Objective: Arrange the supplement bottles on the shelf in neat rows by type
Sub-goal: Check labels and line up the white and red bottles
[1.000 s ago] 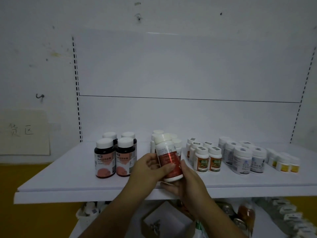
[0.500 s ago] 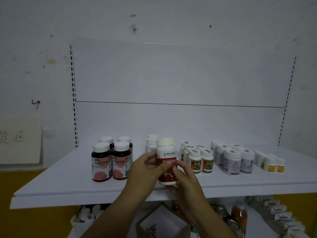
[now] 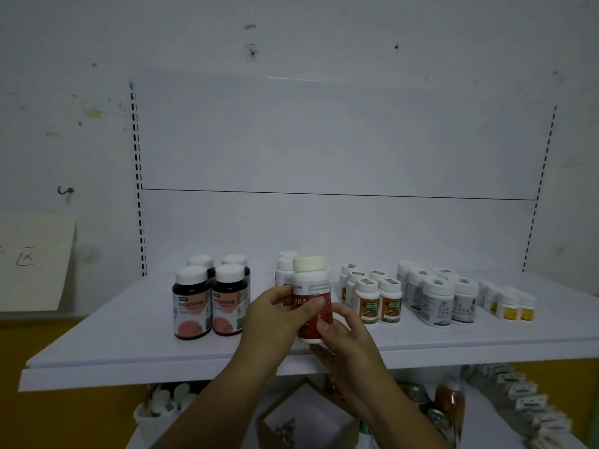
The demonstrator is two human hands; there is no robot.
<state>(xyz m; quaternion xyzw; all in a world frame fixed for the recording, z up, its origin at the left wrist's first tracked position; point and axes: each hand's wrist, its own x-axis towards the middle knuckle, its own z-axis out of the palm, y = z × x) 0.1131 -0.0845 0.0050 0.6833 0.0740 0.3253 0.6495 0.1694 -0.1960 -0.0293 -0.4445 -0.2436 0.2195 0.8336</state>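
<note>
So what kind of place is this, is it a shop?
Probably a shop or pharmacy, though I can't be sure. The white shelf sits between slotted uprights like store racking, many matching supplement bottles stand grouped by type, and a handwritten paper sign hangs beside it.

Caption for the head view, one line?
Left hand and right hand hold a red-labelled bottle upright at the white shelf's front.

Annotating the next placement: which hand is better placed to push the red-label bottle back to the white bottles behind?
Probably left. The left hand grips the red-label bottle at mid-body, thumb across the label, close to the white bottles behind; the right hand only holds it near the base.
</note>
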